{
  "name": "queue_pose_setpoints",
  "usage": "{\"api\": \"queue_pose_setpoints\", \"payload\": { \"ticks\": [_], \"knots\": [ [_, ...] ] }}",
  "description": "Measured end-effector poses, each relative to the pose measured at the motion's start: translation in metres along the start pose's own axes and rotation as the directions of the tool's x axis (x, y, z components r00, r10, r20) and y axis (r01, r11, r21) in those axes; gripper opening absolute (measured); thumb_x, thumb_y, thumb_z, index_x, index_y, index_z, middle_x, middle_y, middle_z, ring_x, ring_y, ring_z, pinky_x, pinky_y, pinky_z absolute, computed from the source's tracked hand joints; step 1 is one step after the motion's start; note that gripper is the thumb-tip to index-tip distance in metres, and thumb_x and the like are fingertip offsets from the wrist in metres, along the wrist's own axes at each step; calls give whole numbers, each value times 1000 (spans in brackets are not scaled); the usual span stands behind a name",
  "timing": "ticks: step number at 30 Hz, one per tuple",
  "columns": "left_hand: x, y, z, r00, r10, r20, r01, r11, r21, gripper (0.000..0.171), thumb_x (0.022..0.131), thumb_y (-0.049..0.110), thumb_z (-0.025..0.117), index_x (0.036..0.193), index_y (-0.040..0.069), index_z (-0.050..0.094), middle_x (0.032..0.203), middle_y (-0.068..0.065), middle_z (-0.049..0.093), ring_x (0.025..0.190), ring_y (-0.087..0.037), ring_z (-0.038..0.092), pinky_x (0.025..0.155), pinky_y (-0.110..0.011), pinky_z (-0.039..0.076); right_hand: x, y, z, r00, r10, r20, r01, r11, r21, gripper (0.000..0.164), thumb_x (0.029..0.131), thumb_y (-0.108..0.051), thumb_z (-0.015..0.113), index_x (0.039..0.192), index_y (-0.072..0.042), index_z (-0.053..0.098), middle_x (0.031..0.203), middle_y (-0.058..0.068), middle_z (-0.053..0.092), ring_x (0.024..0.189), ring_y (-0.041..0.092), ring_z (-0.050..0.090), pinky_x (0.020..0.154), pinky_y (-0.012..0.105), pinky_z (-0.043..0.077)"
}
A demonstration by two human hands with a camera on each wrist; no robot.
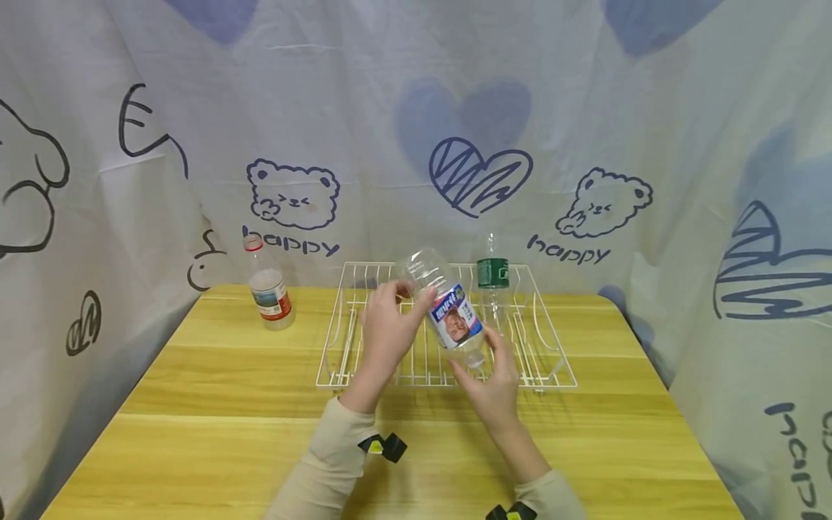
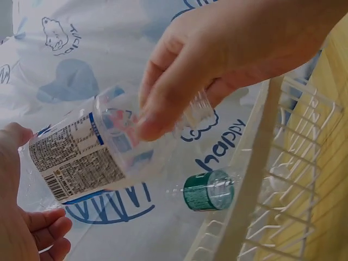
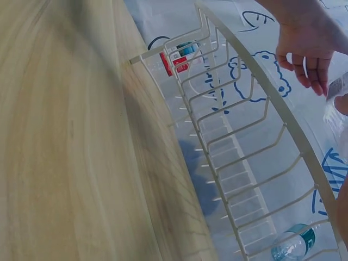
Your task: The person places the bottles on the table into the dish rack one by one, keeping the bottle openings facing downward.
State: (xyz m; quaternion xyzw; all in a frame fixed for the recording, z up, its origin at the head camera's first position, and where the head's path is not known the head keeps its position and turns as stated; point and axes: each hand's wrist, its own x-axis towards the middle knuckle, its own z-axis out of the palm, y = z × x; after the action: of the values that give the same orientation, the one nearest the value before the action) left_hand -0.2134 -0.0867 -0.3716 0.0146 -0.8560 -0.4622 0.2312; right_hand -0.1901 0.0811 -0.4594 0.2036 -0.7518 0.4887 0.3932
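Both hands hold a clear plastic bottle in the air over a white wire rack. Tilted, its neck end points down to the right and its printed label is upside down. The left hand grips the bottle near its base, thumb along the side. At the neck end, the right hand holds it between thumb and fingers. In the left wrist view, the label's barcode side faces the camera. Only parts of the bottle show at the edge of the right wrist view.
A clear bottle with a green label stands upright at the rack's back right. To the left, a bottle with a red cap and red-blue label stands on the wooden table. A patterned cloth hangs behind.
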Motion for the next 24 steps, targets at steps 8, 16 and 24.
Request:
{"api": "queue_pose_setpoints", "payload": {
  "ticks": [8, 16, 24],
  "knots": [
    [17, 1, -8, 989, 112, -97, -102, 989, 108, 59, 78, 65, 64, 99, 10, 62, 95, -7, 62, 91, -24, 50, 86, -46, 35, -1, 8, -5, 990, -140, -1, 140, 990, -31, 65, 81, -28, 75, 132, 7, 52, 130, 27, 57, 121, 43, 54, 113, 27, 36],
    [36, -2, -16, 971, 183, -154, -137, 953, 269, 65, 75, 71, 62, 92, 9, 58, 90, -7, 57, 85, -26, 46, 81, -45, 34, 9, 18, -19, 977, -215, -15, 214, 975, -65, 55, 93, -33, 61, 127, 9, 55, 128, 25, 59, 133, 32, 48, 116, 28, 32],
    [52, -4, -19, 962, 226, -155, -157, 919, 362, 68, 75, 75, 60, 91, 9, 55, 91, -7, 56, 87, -27, 43, 83, -47, 33, 18, 30, -43, 975, -223, -7, 220, 967, -128, 52, 90, -25, 61, 128, 9, 54, 129, 27, 57, 134, 34, 47, 117, 28, 30]
  ]
}}
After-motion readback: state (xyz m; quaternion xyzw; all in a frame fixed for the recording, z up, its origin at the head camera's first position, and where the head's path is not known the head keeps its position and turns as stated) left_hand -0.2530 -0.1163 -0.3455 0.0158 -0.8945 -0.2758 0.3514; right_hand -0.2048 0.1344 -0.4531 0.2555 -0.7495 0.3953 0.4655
